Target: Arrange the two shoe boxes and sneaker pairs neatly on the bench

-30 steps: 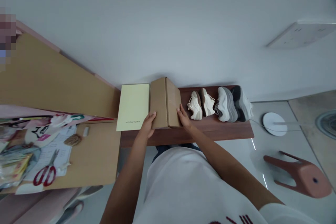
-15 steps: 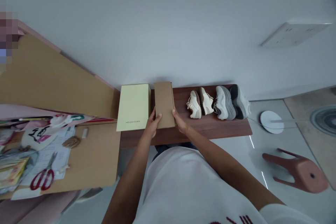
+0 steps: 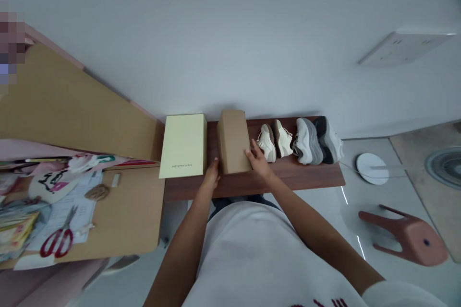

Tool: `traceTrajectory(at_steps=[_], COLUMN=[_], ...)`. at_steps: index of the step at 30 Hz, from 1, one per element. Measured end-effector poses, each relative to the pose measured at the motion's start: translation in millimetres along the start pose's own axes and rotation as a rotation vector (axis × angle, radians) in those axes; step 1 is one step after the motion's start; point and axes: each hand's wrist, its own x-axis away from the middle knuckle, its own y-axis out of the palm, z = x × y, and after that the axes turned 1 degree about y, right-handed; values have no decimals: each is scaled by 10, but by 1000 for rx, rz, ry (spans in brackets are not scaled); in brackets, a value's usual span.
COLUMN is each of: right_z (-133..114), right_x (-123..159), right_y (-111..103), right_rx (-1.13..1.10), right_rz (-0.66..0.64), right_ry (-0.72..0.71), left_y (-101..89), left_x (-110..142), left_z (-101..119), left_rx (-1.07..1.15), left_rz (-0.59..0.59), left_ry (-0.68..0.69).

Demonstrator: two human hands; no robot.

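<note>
A brown cardboard box (image 3: 234, 141) stands on a dark wooden bench (image 3: 288, 177) against the white wall. My left hand (image 3: 212, 176) rests at the box's near left corner, fingers curled against it. On the box's right side lies my right hand (image 3: 258, 159), fingers flat on the cardboard. A pale yellow box (image 3: 183, 145) sits just left of the brown one, a narrow gap between them. A pair of cream sneakers (image 3: 275, 140) stands right of my right hand.
Grey sneakers (image 3: 319, 140) sit at the bench's right end. A light wooden desk (image 3: 126, 216) at left carries red scissors (image 3: 55, 240) and papers. A terracotta stool (image 3: 410, 237), a white round base (image 3: 370, 168) and a floor drain are on the tiled floor.
The brown box went from tipped on edge to lying flat, then slid right toward the cream sneakers. Both hands followed it, the left ending at its near corner.
</note>
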Motion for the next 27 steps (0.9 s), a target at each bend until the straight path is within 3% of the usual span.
traceTrajectory(at_steps=[3,5,9,15,20,27], right_z=[-15,-26,-47,-49,92,390], right_x=[-20,-38,-61,-41,-5,-7], right_y=[-223,-327,-399,-311,-227,-88], right_rx=[49,115,248,203,122,-88], right_rz=[83,107,145,117,23,-42], right_ry=[-79,-125,-182,-95,18,108], left_y=[103,156,177,133,100,48], left_x=[-31,-9,86,190,172,101], left_z=[-126,-137,-46,64,63,19], left_rx=[72,160,233,111,-54,-208], left_rz=[33,-9,-26,133,284,335], left_ry=[-196,-191,-71,159,411,488])
